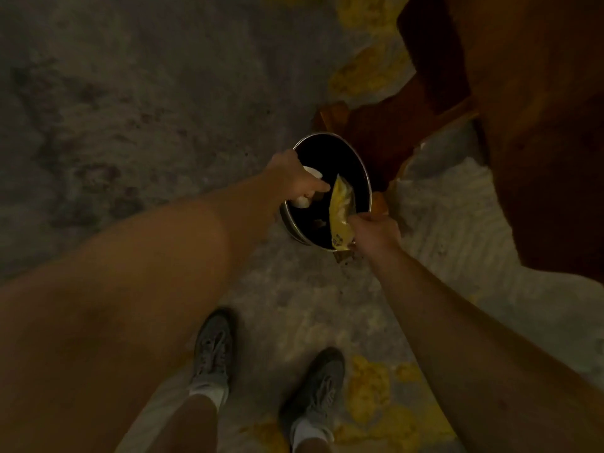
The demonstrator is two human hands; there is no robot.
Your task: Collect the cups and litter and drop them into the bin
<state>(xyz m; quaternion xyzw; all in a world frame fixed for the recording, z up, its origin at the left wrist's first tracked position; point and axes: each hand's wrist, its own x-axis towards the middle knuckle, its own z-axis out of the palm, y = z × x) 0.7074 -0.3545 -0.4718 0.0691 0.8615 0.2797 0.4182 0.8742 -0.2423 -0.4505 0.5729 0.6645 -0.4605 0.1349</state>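
A round bin (365, 173) with a metal rim and a dark inside stands on the floor in front of me. My left hand (294, 178) hovers over the bin's left edge, shut on white cups (302, 201) that show above and below the fingers. My right hand (376, 231) is at the bin's near right rim and grips the lower end of a yellow wrapper (341, 212), which points up over the bin's opening. Some small litter lies dark at the bottom of the bin.
A brown wooden piece of furniture (523, 109) rises at the right, right behind the bin. A pale rug with yellow patches (457, 217) lies to the right. My two shoes (268, 364) stand on the grey floor below the bin.
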